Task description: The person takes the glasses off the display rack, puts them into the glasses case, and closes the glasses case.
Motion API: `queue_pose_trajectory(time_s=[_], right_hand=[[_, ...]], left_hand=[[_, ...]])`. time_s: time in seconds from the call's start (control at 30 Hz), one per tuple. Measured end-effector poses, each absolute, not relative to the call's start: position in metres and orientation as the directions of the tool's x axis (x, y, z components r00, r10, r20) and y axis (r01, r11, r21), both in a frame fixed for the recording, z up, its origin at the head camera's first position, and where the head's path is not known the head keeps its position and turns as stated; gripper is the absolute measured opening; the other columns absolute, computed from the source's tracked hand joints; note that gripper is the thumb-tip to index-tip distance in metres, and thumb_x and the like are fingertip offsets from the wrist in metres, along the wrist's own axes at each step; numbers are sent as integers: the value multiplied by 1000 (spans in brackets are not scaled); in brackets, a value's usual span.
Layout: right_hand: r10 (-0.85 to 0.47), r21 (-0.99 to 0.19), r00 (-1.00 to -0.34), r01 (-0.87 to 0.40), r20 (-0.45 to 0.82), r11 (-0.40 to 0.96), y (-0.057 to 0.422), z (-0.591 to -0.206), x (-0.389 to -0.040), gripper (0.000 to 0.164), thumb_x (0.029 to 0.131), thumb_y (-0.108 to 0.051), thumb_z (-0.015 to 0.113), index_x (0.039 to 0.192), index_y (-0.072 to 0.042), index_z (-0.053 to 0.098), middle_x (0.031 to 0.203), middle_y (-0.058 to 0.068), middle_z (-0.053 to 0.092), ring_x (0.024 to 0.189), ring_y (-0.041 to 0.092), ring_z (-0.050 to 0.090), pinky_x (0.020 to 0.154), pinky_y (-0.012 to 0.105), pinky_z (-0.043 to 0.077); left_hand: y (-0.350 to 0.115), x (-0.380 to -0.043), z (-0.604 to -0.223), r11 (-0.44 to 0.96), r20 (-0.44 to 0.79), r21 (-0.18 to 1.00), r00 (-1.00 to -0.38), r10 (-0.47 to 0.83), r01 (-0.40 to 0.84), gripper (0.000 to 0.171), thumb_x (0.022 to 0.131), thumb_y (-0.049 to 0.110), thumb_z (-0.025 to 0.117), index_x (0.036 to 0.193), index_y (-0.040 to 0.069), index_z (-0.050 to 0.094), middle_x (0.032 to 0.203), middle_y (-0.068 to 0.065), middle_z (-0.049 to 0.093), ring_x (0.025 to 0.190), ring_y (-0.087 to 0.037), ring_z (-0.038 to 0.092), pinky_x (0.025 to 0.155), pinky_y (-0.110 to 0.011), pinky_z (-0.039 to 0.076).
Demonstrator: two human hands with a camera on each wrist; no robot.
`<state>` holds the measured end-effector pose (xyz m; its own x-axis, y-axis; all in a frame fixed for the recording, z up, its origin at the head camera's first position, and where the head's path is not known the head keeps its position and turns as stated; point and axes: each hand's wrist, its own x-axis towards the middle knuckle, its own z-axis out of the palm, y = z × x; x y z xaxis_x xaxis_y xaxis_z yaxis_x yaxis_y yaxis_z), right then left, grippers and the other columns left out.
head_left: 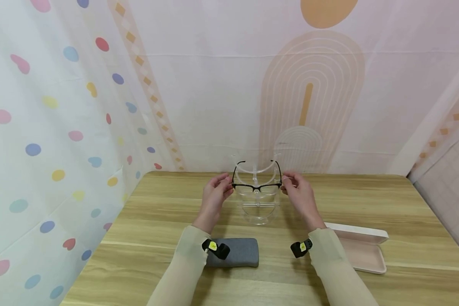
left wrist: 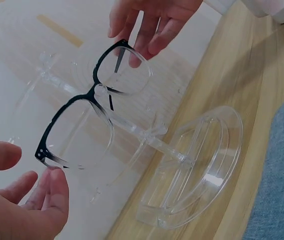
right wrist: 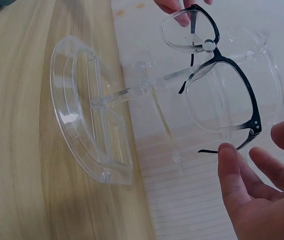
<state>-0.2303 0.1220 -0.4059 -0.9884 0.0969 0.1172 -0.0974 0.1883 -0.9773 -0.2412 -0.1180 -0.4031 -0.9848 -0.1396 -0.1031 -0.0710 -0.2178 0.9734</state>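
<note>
black glasses (head_left: 256, 188) sit on clear stand (head_left: 258, 205), on bench (head_left: 157, 212) | left hand (head_left: 215, 194): grip spread, by one side | right hand (head_left: 300, 195): grip spread, by other side

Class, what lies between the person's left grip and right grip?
The head view shows the dark-framed glasses and the clear stand between the left grip and the right grip.

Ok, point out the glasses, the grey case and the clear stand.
Glasses (left wrist: 89, 95), left wrist view: the dark bridge.
Grey case (head_left: 241, 253), head view: its top face.
Clear stand (right wrist: 125, 94), right wrist view: its central stem.
</note>
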Motion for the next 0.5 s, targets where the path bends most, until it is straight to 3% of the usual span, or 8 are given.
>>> queue_pose_trajectory(time_s=[0.2, 0.5], right_hand=[[99, -984, -988, -105, 120, 143, 120, -405, -232, 34, 106, -11, 54, 134, 8, 61, 117, 28, 66, 85, 15, 66, 78, 19, 57], [92, -990, -990, -100, 110, 104, 119, -405, -235, 34, 104, -6, 56, 133, 11, 60, 118, 32, 65, 79, 6, 63, 74, 15, 56]], left_hand=[[-119, -245, -406, -214, -99, 975, -983, -155, -65, 31, 104, 3, 60, 131, -10, 60, 102, -8, 64, 83, -12, 61, 77, -22, 57], [-120, -246, -408, -243, -99, 968, -981, -166, -57, 29, 100, -3, 62, 129, -11, 62, 108, -18, 72, 80, -10, 65, 74, -21, 57]])
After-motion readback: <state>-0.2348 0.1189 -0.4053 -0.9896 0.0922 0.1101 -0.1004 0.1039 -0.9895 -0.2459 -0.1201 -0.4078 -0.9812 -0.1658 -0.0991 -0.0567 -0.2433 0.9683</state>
